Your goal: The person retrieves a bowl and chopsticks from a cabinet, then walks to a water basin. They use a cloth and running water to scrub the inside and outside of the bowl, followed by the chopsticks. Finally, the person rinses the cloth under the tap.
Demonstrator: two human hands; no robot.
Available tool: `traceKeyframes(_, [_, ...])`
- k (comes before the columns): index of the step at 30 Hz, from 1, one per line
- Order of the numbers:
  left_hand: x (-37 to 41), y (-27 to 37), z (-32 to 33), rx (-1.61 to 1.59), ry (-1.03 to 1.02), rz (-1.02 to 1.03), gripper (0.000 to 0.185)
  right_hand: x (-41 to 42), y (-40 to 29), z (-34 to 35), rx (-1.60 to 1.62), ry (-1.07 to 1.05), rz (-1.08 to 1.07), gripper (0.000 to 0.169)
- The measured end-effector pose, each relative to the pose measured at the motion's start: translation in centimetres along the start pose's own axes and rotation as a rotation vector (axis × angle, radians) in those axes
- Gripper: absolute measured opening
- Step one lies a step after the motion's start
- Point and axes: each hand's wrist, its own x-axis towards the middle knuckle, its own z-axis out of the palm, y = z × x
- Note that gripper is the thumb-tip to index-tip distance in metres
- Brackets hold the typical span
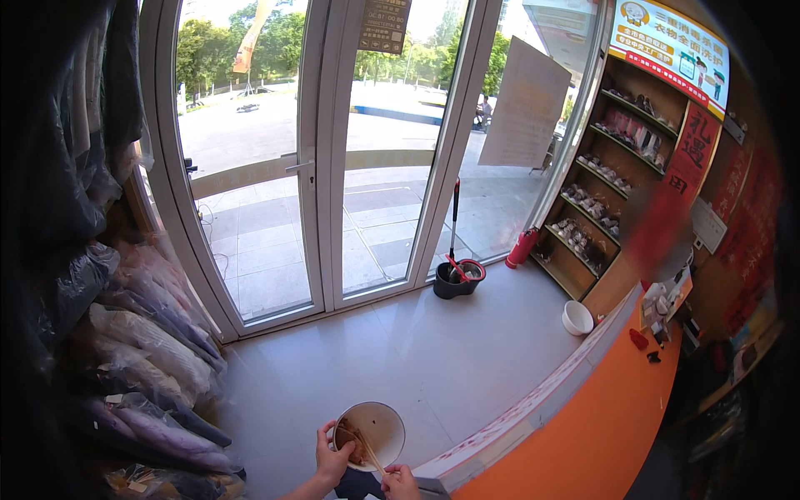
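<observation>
A white bowl (pixel 386 431) is tilted in front of me at the bottom of the view. My left hand (pixel 334 453) grips its left side, the thumb over the rim and the fingers around the outside. Brown food (pixel 357 451) lies in the lower left part of the bowl, with a small dark speck on the inner wall. In my right hand (pixel 400 484) is a pair of wooden chopsticks (pixel 373 455), their tips down at the food. What exactly the food is, I cannot tell.
Plastic-wrapped garments (pixel 150 350) hang along the left. An orange counter (pixel 562 431) curves along the right. Ahead are glass doors (pixel 325 187), a mop bucket (pixel 453 280), a red fire extinguisher (pixel 522 248), a white basin (pixel 577 317) and a shoe shelf (pixel 600 187).
</observation>
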Motion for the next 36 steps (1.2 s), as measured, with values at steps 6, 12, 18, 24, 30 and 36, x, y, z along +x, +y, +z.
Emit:
traceKeyframes(6, [16.6, 5.7, 8.5, 0.011, -0.087, 0.001, 0.068, 15.1, -10.6, -3.5, 0.227, -0.045, 0.0, 0.029])
traceKeyframes(12, [30.4, 7.2, 19.1, -0.047, -0.165, -0.111, 0.067, 27.0, -20.5, -7.5, 0.432, 0.046, 0.106, 0.044])
traceKeyframes(18, [43.3, 10.4, 34.2, -0.114, -0.327, -0.261, 0.061, 37.6, -32.9, -14.6, 0.473, 0.265, 0.11, 0.033])
traceKeyframes(24, [52.3, 12.2, 53.7, -0.033, -0.649, -0.326, 0.059, 44.2, -41.3, -25.3, 0.472, 0.543, -0.018, 0.03])
traceKeyframes(30, [56.5, 10.7, 71.6, 0.083, -0.91, -0.341, 0.057, 51.3, -43.5, -37.9, -0.112, 1.117, -0.31, 0.014])
traceKeyframes(36, [58.0, 8.6, 90.4, 0.104, -1.086, -0.498, 0.053, 58.1, -50.7, -53.2, -0.339, 1.316, -0.151, 0.022])
